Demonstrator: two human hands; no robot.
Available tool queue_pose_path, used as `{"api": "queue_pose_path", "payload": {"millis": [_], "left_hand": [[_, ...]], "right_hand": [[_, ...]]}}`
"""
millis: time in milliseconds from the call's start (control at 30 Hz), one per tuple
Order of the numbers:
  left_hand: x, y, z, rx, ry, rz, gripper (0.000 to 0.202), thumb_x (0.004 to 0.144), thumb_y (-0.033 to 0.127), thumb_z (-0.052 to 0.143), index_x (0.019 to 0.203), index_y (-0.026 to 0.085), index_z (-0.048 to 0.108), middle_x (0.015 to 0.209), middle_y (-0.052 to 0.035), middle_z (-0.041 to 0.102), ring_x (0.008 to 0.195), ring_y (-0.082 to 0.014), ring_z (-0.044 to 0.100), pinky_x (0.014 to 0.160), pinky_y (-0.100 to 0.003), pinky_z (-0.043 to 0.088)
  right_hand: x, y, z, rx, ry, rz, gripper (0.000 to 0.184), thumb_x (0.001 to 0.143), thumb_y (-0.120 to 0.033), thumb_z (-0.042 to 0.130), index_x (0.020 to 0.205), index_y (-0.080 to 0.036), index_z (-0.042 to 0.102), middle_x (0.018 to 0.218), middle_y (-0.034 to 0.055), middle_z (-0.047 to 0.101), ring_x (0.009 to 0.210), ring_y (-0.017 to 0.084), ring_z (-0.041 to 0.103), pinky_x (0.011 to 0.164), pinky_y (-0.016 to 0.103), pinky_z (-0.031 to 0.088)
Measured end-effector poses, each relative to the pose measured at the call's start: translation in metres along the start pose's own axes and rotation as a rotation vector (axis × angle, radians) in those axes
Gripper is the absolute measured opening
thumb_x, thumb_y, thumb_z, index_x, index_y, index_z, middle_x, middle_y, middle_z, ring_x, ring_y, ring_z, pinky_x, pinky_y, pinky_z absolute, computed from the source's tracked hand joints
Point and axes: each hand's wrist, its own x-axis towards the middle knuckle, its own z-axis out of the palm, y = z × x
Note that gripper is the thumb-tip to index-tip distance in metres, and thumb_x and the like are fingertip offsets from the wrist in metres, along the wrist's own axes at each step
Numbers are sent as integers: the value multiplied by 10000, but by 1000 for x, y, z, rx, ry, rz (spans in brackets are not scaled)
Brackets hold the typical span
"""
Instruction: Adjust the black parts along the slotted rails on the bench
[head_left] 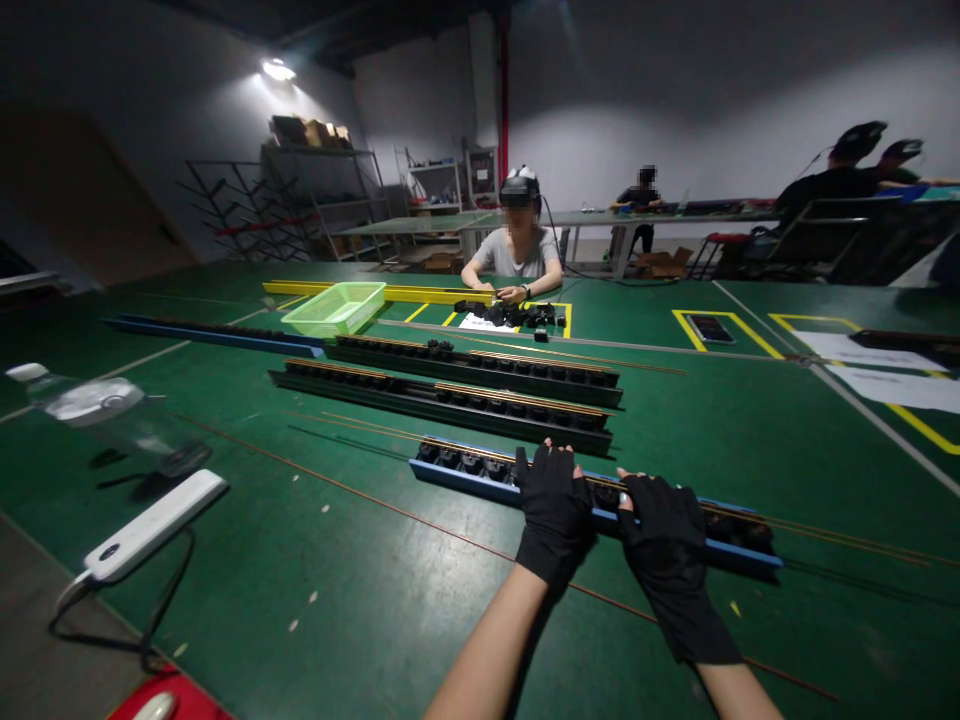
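A blue channel rail [463, 482] lies across the green table in front of me, filled with a row of black moulded parts [471, 462]. Thin copper-coloured rods [810, 533] run along its top and stick out past both ends. My left hand [555, 505], in a black fingerless glove, is closed over the middle of the rail with its fingertips at the far side. Just to the right, my right hand [664, 525], gloved alike, grips the same rail, its thumb on the near side. The parts beneath both hands are hidden.
Two dark rails [442, 412] with rods lie beyond. A green basket [337, 308] stands farther back, near a seated person [517, 250] handling small black parts. At left are a plastic bottle [112, 405] and a white power strip [154, 525]. A long thin rod [390, 507] crosses the foreground.
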Motion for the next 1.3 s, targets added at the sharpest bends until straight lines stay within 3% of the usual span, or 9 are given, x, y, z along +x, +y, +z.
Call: {"api": "queue_pose_path", "payload": {"millis": [600, 1300], "left_hand": [[1, -1, 0, -70, 64, 13, 308, 889, 162, 522, 1164, 218, 650, 1101, -41, 743, 1098, -220, 646, 1115, -497, 333], [0, -1, 0, -41, -2, 4, 323, 908, 183, 493, 1182, 231, 657, 1101, -43, 739, 1100, -211, 636, 1124, -496, 350]], "right_hand": [[4, -2, -5, 2, -12, -16, 283, 934, -216, 508, 1185, -154, 624, 1118, 100, 705, 1054, 255, 589, 1022, 449, 357], [1, 0, -3, -3, -36, -9, 303, 930, -238, 492, 1185, -166, 640, 1109, 104, 703, 1055, 255, 581, 1015, 447, 350]]}}
